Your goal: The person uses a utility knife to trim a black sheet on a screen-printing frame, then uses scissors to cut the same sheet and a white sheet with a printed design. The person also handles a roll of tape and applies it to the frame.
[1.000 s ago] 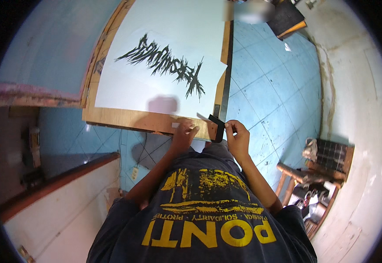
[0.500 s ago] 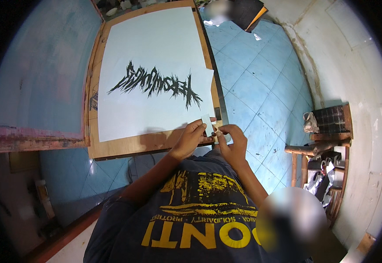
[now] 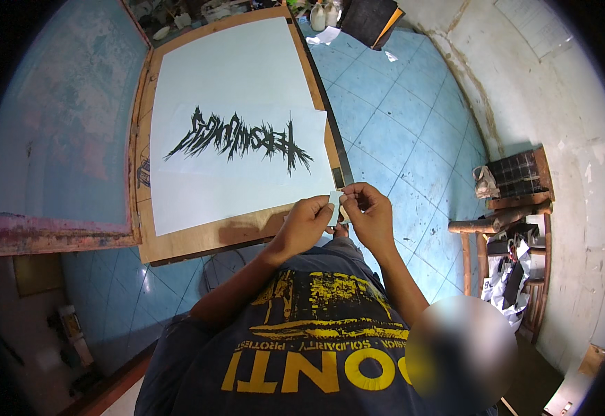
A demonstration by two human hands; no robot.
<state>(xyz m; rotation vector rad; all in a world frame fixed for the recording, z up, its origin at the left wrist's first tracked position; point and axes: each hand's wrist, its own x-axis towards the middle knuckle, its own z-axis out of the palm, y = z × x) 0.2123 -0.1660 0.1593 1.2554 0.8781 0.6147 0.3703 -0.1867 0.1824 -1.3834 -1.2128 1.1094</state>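
A small pale rectangular strip [image 3: 333, 209] is held upright between my two hands, over the near right corner of the wooden board [image 3: 198, 244]. My left hand [image 3: 304, 222] has its thumb and fingers closed on the strip's left side. My right hand [image 3: 372, 213] pinches at the strip's upper right edge, its fingers curled. What kind of piece it is I cannot make out. Beyond my hands, a large white sheet [image 3: 233, 69] covers most of the board. Black spiky lettering [image 3: 240, 141] runs across the paper.
Along the board's left side stands a raised wood-framed panel [image 3: 59, 132] with a bluish face. Blue floor tiles [image 3: 392, 132] lie to the right. A wooden rack [image 3: 500, 220] with bags and other items is by the right wall. A dark folder-like thing [image 3: 372, 22] lies at the far end.
My right fingers have shifted from the strip's lower edge to its upper right edge. The left hand keeps hold of it. The whole view has tilted slightly.
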